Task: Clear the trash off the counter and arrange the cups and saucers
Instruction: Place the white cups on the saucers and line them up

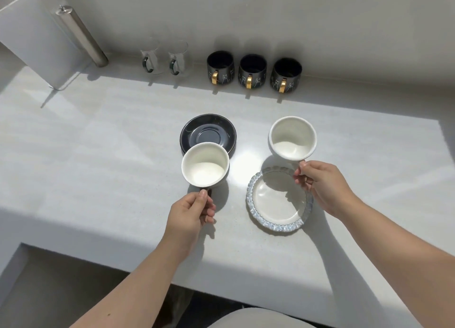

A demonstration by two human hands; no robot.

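My left hand (pixel 192 213) pinches the handle of a white cup (pixel 205 164), held upright and overlapping the near edge of a black saucer (pixel 208 131). My right hand (pixel 320 182) grips the handle of a second white cup (pixel 292 137), held above the counter just beyond a white saucer with a bluish fluted rim (pixel 279 223). Both cups look empty. Whether either cup touches the counter I cannot tell.
Along the back wall stand three black mugs with gold handles (pixel 252 72) and two clear glass mugs (pixel 163 57). A metal cylinder (pixel 82 35) and a white board (pixel 37 39) lean at the back left. The white counter (pixel 98 155) ends in a near edge with a recess at lower left.
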